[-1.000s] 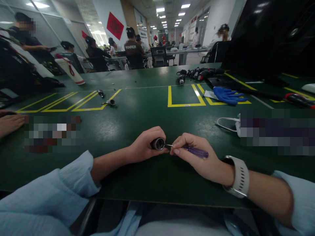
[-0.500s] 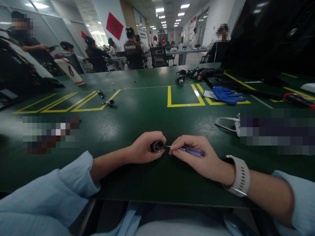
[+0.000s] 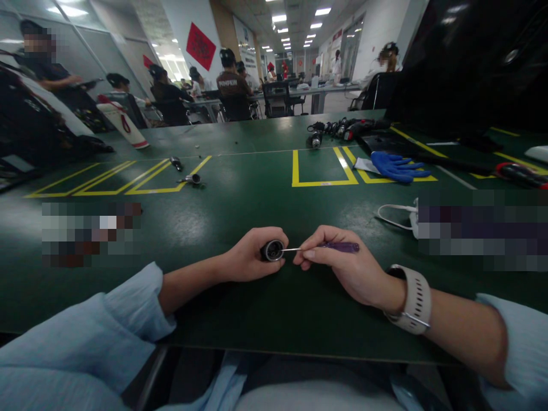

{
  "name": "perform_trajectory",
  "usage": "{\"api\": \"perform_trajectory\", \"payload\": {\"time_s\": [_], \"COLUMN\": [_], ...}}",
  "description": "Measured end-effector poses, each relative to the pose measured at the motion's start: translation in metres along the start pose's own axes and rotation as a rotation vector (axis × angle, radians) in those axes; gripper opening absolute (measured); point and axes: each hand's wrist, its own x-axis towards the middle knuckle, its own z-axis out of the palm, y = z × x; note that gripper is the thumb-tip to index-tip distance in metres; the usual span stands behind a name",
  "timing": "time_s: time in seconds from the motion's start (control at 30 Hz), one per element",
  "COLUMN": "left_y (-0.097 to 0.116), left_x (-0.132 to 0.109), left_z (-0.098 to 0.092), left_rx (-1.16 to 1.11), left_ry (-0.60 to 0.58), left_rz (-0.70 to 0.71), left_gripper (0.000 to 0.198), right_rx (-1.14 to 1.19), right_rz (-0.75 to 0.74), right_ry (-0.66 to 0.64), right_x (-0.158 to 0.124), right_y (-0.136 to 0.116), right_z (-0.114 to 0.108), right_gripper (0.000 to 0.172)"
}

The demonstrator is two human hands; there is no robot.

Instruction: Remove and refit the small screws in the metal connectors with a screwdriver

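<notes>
My left hand [image 3: 248, 255] is wrapped round a short black cylindrical part [image 3: 273, 250] with a shiny metal rim; its round open end faces me, and its inside is dark. In my right hand [image 3: 342, 260] is a small screwdriver [image 3: 340, 247] with a purple see-through handle. Its thin metal shaft points left, and the tip meets the right side of the rim; whether it goes inside the opening I cannot tell. Both hands are low over the green table [image 3: 240, 319], close to its front edge.
Two small metal-and-black parts, one a cup-ended piece [image 3: 193, 179], lie beyond my left hand by yellow tape marks. A blue glove [image 3: 396, 165], cables and connectors [image 3: 315, 139] lie at the back right. A white cable [image 3: 391, 206] is right. Several people sit farther back.
The screwdriver has moved up a little and lies more level, its tip now at the rim of the black part. My left hand has barely moved.
</notes>
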Motion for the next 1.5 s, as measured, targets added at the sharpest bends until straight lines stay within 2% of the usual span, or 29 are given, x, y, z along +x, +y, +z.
{"api": "perform_trajectory", "payload": {"time_s": [0.17,0.23,0.4,0.53,0.7,0.8,1.0,1.2,1.5], "left_y": [0.0,0.001,0.003,0.004,0.003,0.002,0.001,0.0,0.0], "left_x": [-0.001,-0.002,0.0,0.001,-0.001,-0.001,-0.001,-0.002,-0.001], "left_z": [0.002,0.003,0.004,0.003,0.003,0.004,0.003,0.004,0.005], "left_rx": [0.065,0.082,0.034,0.0,-0.001,-0.014,-0.077,-0.095,-0.007], "left_ry": [0.02,0.028,0.051,0.035,-0.012,0.0,0.025,0.024,-0.006], "left_rz": [0.015,0.013,0.004,0.02,0.017,0.027,0.015,0.035,0.024], "left_gripper": [0.004,0.005,0.008,0.006,0.006,0.011,0.015,0.016,0.015], "right_rx": [-0.342,-0.392,-0.155,-0.045,-0.194,-0.3,-0.285,-0.314,-0.36], "right_rz": [-0.109,-0.123,-0.021,-0.027,-0.062,-0.102,-0.106,-0.149,-0.111], "right_ry": [-0.055,-0.071,-0.061,-0.072,-0.089,-0.13,-0.143,-0.094,-0.143], "right_x": [-0.003,-0.003,0.001,0.003,0.0,-0.003,-0.004,-0.004,-0.003], "right_y": [-0.009,-0.011,-0.005,0.0,-0.005,-0.009,-0.01,-0.009,-0.009], "right_z": [0.004,0.005,0.001,-0.003,-0.002,-0.001,0.001,0.001,0.004], "right_gripper": [0.002,0.003,0.004,0.004,0.003,0.004,0.002,0.002,0.003]}}
